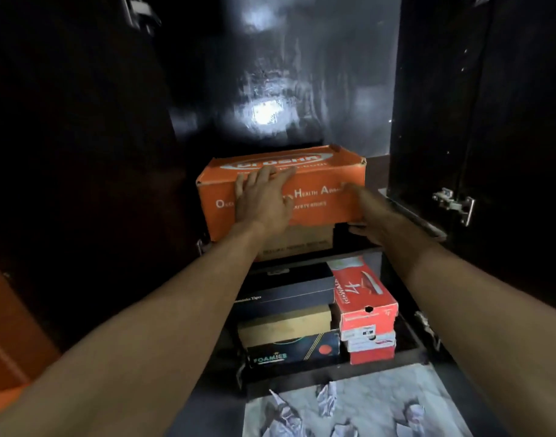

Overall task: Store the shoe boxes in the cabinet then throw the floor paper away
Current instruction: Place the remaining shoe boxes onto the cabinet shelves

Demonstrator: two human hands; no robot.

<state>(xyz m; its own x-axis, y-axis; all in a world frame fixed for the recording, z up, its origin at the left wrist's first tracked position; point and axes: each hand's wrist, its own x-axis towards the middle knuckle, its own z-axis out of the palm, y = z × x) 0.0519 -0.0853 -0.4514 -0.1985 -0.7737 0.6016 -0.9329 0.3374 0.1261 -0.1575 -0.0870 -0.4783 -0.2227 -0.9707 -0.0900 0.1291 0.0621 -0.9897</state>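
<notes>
An orange shoe box (317, 181) sits on a brown box (298, 241) on the upper shelf of the dark cabinet (428, 121). My left hand (264, 200) lies flat on the orange box's front face, fingers spread. My right hand (368, 212) grips its lower right corner. Below, the lower shelf holds a black box (289, 288), a tan box (286, 326), a dark "Foamies" box (295, 351) and red boxes (364, 304). Several crumpled white papers (327, 398) lie on the grey floor at the cabinet's foot.
Both cabinet doors stand open, the right door (491, 152) with a metal hinge (456, 203) close to my right forearm. An orange surface (8, 357) shows at the lower left. The upper shelf has dark free space above the orange box.
</notes>
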